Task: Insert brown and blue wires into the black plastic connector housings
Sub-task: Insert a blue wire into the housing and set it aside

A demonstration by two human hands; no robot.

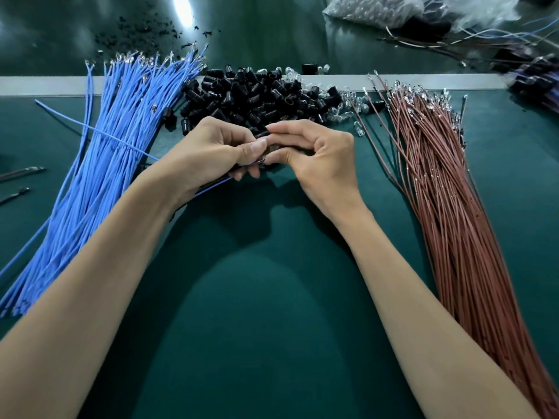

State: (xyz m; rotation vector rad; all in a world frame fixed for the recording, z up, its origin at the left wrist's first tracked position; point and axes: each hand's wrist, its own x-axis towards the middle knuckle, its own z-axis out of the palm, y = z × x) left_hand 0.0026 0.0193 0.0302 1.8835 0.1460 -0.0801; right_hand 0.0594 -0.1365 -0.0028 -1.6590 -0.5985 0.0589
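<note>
Blue wires (99, 152) are lying by the left edge of the dark green bench (272, 328). Reddish-brown wires (447, 207) are lying by its right edge, black housings (257, 98) heaping between.
</note>
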